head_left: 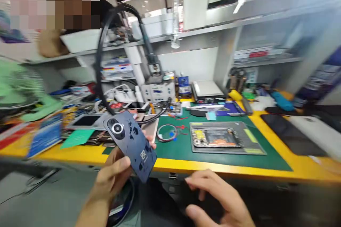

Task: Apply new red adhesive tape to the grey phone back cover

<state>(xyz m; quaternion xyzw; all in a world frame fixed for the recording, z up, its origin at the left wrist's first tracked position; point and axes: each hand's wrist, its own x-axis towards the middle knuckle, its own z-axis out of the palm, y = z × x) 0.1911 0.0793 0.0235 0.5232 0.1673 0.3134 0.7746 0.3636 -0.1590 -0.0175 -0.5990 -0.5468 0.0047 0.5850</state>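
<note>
The left hand [113, 172] clasps the flat, rectangular blue-grey phone back [131, 145], best by its edges; the right hand [222, 193], near right, curls half-open, empty.

Nothing legible: the pale mark [143, 155] on the phone back [132, 143] is unclear.

Left hand [113, 172] raised in a clamped grip, thumb laid across the near face and pointing up-right, some fingertips showing past the far edge, the other fingers mostly hidden; bare left forearm [92, 207] comes up from the bottom edge, leaning right. Right hand [222, 197] lower and well apart, holding nothing, fingers half curled and pointing left, thumb below them with a clear gap between. Right wrist out of frame, so its angle can't be told.
</note>
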